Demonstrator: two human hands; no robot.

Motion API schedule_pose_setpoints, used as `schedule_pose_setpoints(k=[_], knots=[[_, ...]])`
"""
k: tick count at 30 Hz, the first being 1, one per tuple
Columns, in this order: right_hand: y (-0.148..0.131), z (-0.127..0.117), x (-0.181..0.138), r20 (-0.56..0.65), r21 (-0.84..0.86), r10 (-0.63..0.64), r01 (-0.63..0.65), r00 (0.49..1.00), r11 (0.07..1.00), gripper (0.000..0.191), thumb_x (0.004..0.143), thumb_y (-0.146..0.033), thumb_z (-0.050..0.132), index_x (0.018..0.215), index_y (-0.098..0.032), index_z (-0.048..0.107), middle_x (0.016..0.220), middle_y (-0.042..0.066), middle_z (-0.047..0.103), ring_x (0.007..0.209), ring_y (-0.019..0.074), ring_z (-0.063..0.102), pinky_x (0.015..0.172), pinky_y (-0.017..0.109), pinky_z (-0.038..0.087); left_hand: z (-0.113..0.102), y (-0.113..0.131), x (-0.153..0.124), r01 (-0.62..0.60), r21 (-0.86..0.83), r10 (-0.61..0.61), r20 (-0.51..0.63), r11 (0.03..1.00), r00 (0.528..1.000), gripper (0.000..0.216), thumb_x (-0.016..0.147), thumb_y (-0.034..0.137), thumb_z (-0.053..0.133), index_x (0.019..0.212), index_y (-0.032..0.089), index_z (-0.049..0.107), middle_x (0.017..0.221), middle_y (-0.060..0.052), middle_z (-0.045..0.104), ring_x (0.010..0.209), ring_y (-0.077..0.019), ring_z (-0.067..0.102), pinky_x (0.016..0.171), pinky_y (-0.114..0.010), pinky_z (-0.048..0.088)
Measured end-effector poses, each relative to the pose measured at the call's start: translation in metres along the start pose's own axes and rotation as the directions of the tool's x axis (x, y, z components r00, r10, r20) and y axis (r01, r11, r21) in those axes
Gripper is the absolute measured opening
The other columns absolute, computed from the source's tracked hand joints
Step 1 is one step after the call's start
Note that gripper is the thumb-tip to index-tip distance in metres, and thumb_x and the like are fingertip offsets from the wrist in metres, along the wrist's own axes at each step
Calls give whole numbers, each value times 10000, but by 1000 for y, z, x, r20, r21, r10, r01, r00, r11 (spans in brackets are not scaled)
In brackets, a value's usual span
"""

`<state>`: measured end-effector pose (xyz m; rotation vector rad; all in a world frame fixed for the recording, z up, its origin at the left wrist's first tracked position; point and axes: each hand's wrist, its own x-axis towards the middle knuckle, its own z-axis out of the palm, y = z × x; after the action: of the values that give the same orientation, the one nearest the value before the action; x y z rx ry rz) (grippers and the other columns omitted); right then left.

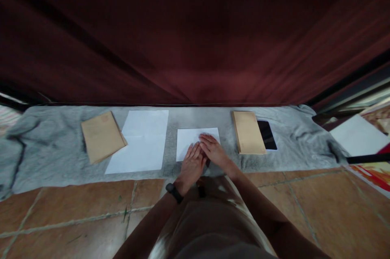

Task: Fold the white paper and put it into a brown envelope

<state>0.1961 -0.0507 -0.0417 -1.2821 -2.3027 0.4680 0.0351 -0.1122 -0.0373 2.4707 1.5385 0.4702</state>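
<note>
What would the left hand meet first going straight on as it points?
The left hand would likely meet the right hand first; the two look to be touching over the white paper, though exact overlap is unclear.

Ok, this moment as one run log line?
left hand: on small white sheet | right hand: same sheet, touching left hand | left brown envelopes: overlapping larger sheet | right brown envelopes: beside dark-screened device

The left hand (192, 162) and right hand (212, 149) touch, resting on a small white sheet (186, 138) atop a grey blanket (201, 116). Leftward, kraft envelopes (102, 137) overlap a larger sheet (141, 141); rightward, an envelope stack (250, 133) adjoins a smartphone (268, 135).
</note>
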Motion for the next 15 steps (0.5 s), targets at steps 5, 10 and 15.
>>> schedule_pose_setpoints(k=[5, 10, 15], knots=[[-3, 5, 7, 152, -29, -151, 157, 977, 987, 409, 1066, -263, 450, 1448, -220, 590, 1549, 71, 539, 1446, 193, 486, 1259, 427, 344, 12, 4, -13, -32, 18, 32, 32, 999, 999, 508, 1044, 350, 403, 1424, 42, 542, 1459, -229, 591, 1448, -295, 486, 1246, -519, 338], [10, 9, 23, 179, -132, -133, 157, 975, 979, 469, 1068, -293, 455, 1523, -188, 500, 1618, 74, 436, 1507, 203, 402, 1290, 427, 274, 13, 2, -15, -47, 47, 44, 58, 998, 997, 583, 1052, 437, 393, 1470, 46, 502, 1531, -230, 519, 1500, -306, 408, 1246, -513, 332], [22, 12, 40, 156, -168, -88, 115, 984, 979, 495, 1063, -314, 463, 1543, -192, 468, 1625, 65, 416, 1518, 209, 383, 1294, 437, 257, 13, 0, -16, -65, 58, 61, 66, 996, 996, 648, 1053, 479, 371, 1578, 99, 370, 1620, -189, 411, 1552, -283, 302, 1267, -510, 287]])
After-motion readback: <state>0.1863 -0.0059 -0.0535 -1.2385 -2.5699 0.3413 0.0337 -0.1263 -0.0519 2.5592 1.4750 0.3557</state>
